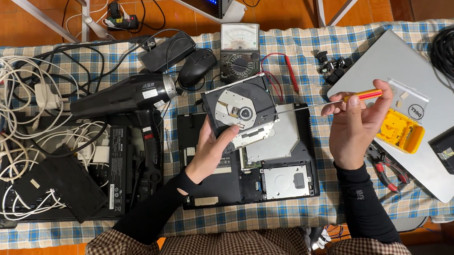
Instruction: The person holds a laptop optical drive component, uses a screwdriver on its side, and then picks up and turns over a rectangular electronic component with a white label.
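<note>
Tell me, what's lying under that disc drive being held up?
Under the optical disc drive, held by the left hand, lies an opened laptop base: a silver drive bay plate and a hard drive show. The part directly behind the drive is hidden.

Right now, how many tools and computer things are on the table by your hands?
Screwdriver: 1
Pliers: 1
Disc drive: 1
Opened laptop: 1
Closed silver laptop: 1
Mouse: 1
Total: 6
</note>
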